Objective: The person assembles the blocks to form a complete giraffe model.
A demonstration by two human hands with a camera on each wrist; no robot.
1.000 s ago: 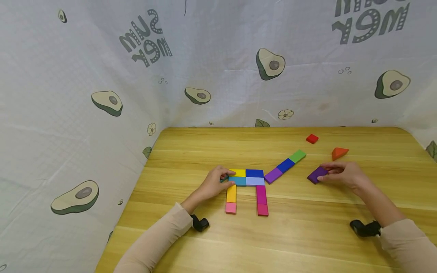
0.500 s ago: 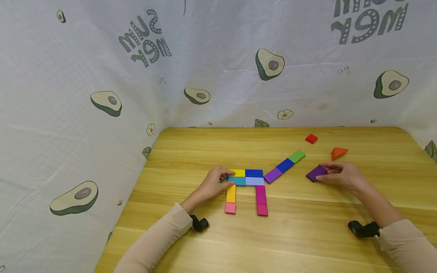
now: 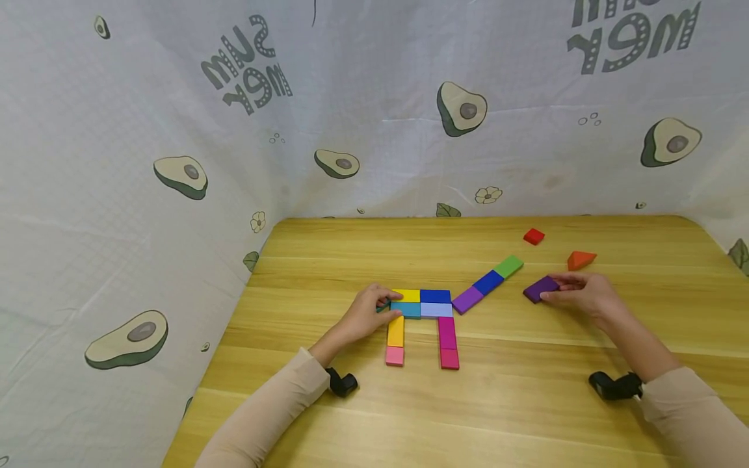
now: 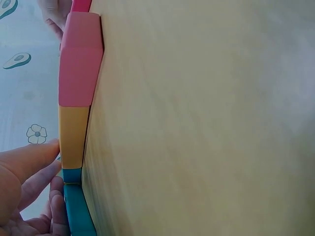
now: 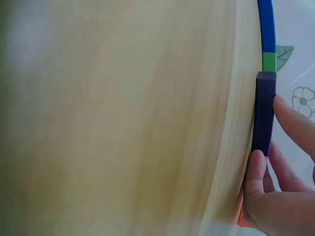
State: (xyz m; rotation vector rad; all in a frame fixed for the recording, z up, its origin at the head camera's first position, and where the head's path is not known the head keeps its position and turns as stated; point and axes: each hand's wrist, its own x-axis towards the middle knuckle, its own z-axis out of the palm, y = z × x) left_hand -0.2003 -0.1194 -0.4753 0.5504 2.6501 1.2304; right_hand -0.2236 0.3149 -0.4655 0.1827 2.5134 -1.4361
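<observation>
On the wooden table, my left hand (image 3: pixel 368 313) curls at the left end of a flat block figure, its thumb and index finger at a teal block (image 3: pixel 406 310) and a yellow block (image 3: pixel 409 296). A dark teal-green block (image 4: pixel 81 211) lies against its curled fingers, mostly covered in the head view. My right hand (image 3: pixel 585 299) pinches a dark purple block (image 3: pixel 541 289) between thumb and fingers, right of a slanting row. That row has a violet block (image 3: pixel 467 300), a blue block (image 3: pixel 488 283) and a green block (image 3: pixel 508 266).
A red block (image 3: pixel 534 236) and an orange triangular block (image 3: pixel 580 260) lie beyond my right hand. Orange-yellow (image 3: pixel 395 331) and magenta (image 3: pixel 447 333) blocks form the figure's legs. A printed curtain (image 3: pixel 374 97) hangs behind the table.
My right hand, gripping the dark purple block, has shifted slightly left and away from me, closer to the slanting row. The left hand stays where it was.
</observation>
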